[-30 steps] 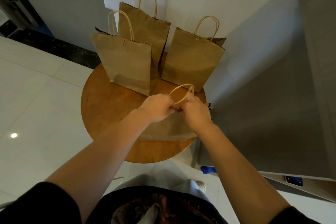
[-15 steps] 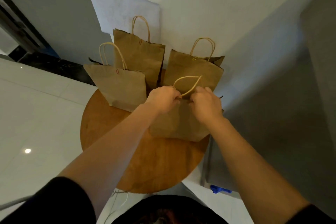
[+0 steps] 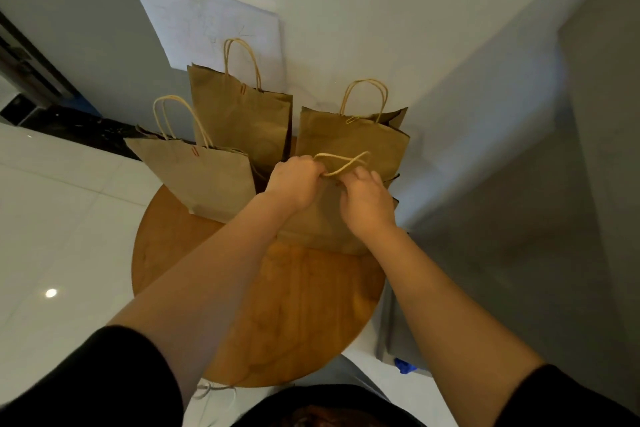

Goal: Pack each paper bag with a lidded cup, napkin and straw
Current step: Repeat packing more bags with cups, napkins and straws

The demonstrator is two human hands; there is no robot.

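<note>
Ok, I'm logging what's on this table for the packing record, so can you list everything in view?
paper bag in hand: one, brown, front right of the table, twine handle held at its top
other paper bags: three, brown, standing upright behind it: left, back centre, right
round table: one, orange-brown wood, against the wall
paper sheet: one, white, on the wall behind the bags
blue object: one, on the floor right of the table, too small to identify
left hand: grips the bag's top at the handle
right hand: grips the bag's top at the handle
</note>
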